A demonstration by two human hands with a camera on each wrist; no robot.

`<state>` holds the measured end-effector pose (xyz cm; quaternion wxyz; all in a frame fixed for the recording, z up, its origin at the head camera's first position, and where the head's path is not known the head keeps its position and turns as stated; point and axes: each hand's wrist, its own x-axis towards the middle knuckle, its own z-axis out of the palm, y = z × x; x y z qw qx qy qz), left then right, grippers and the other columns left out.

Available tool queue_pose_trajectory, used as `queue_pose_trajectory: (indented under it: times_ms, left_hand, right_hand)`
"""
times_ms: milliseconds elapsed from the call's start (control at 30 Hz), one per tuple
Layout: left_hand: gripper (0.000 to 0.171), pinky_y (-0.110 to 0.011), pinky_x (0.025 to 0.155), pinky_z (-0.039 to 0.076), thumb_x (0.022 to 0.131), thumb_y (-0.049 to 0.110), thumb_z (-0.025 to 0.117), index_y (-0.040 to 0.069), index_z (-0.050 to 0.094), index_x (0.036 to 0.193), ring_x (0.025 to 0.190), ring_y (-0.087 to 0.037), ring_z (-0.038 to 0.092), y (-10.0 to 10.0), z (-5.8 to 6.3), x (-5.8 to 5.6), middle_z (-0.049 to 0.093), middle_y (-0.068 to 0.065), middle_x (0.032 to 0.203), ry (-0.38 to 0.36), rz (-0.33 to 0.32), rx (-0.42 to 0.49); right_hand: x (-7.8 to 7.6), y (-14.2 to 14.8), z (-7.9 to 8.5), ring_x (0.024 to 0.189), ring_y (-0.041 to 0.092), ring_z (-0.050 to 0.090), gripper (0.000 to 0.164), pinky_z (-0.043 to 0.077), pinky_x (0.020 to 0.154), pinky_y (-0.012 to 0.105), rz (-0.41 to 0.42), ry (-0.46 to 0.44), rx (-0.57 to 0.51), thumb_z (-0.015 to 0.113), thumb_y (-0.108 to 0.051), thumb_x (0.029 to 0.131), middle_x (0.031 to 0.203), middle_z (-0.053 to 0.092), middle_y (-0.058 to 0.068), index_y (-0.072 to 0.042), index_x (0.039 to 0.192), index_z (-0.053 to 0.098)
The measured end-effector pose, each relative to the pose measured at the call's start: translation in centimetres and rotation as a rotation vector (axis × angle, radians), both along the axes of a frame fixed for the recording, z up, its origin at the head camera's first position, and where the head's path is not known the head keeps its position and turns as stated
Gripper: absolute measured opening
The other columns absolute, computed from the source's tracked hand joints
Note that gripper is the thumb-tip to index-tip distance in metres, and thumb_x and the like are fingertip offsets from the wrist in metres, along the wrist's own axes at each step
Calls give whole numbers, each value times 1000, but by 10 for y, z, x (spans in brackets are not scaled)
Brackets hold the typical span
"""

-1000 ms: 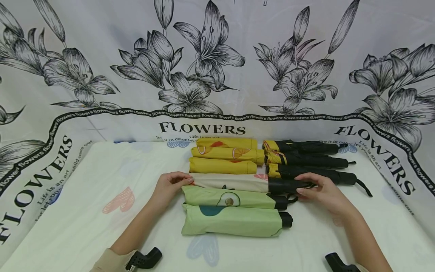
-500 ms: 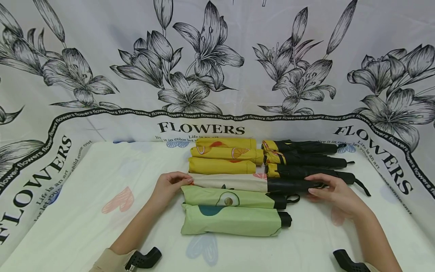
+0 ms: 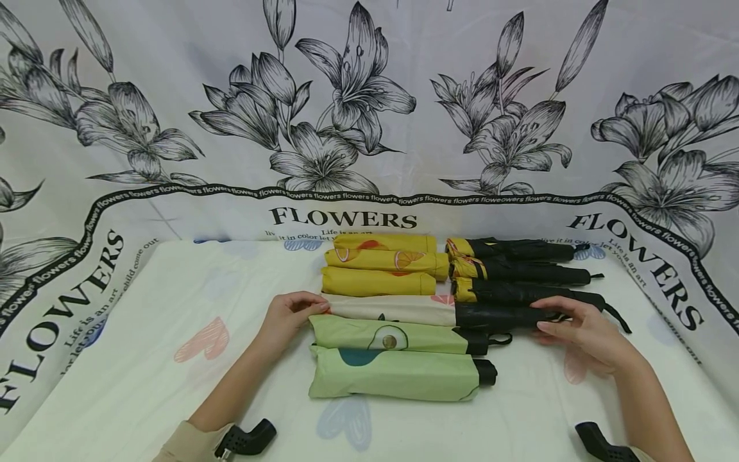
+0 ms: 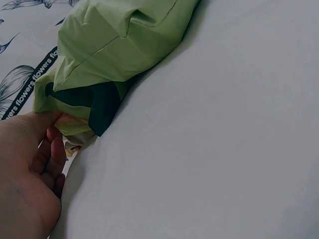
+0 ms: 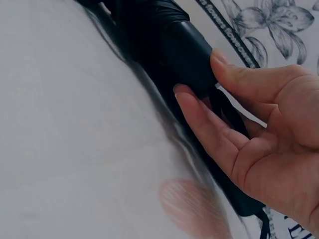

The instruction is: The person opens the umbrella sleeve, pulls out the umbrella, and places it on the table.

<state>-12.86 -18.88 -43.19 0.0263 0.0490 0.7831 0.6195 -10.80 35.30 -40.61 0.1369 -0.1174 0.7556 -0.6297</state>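
Note:
In the head view, a folded umbrella (image 3: 499, 316) with a black handle end sticks out of a cream cover (image 3: 387, 309). My left hand (image 3: 288, 321) pinches the far left end of that cover. My right hand (image 3: 583, 337) grips the umbrella's handle end between thumb and fingers, and the right wrist view shows the black handle (image 5: 187, 57) there. Below the cream cover lie two green covered umbrellas, the upper one (image 3: 346, 335) with an avocado print, the lower one (image 3: 416, 378) thicker. The left wrist view has green cover ends (image 4: 114, 45) beside my left hand.
Above the cream cover lie three yellow covers (image 3: 378, 282), stacked in a row. To their right are three folded black-and-yellow umbrellas (image 3: 531, 292), the closest almost touching the umbrella in my right hand. Everything rests on a white printed cloth (image 3: 202, 289); a flowered curtain hangs behind.
My right hand has moved to the right, drawing the umbrella further out, so more black shows beyond the cream cover. My left hand has stayed on the cover's end.

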Motion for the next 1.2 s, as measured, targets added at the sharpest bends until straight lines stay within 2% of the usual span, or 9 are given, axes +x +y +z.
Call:
queue_pose_trajectory:
  times_ms: [133, 367, 567, 800, 1033, 1200]
  left_hand:
    - [17, -18, 75, 50, 97, 6, 76, -8, 78, 106, 86, -5, 66, 0, 0, 0, 79, -14, 96, -3, 2, -11]
    - [17, -17, 76, 51, 97, 6, 75, -8, 78, 106, 87, -4, 68, -1, 0, 1, 80, -15, 96, 11, -6, -25]
    - [16, -17, 77, 52, 97, 5, 75, -8, 78, 106, 88, -3, 68, -1, 0, 1, 80, -7, 94, 6, -1, -15]
    - [17, -17, 77, 53, 96, 4, 76, -10, 77, 106, 88, -3, 69, -1, 0, 1, 80, -8, 94, 10, -3, 0]
    - [16, -17, 78, 53, 97, 4, 75, -8, 78, 107, 89, -3, 69, -1, 0, 0, 80, -5, 94, 10, -9, -3]
    - [16, -18, 78, 53, 97, 4, 74, -8, 78, 108, 90, -4, 69, -2, -1, -1, 80, -9, 96, 12, -11, -6]
  right_hand:
    - [3, 17, -2, 93, 20, 79, 43, 63, 82, 32, 5, -1, -41, 60, 12, 101, 112, 66, -3, -20, 128, 72]
    - [7, 46, -8, 95, 20, 79, 50, 63, 83, 31, 14, 3, -118, 52, 18, 101, 123, 64, -12, -20, 128, 72]
    - [10, 64, -11, 96, 21, 79, 52, 62, 84, 30, 13, -12, -155, 49, 19, 102, 124, 67, -11, -18, 129, 72]
    - [14, 81, -15, 98, 18, 78, 54, 62, 85, 28, -12, -33, -190, 47, 20, 102, 121, 71, -9, -19, 129, 73]
    - [20, 91, -18, 103, 6, 72, 55, 62, 82, 27, -65, -3, -211, 47, 23, 100, 124, 67, -15, -16, 127, 75]
    - [28, 102, -20, 104, 4, 72, 56, 62, 83, 25, -103, -1, -267, 46, 24, 100, 124, 68, -16, -16, 126, 75]
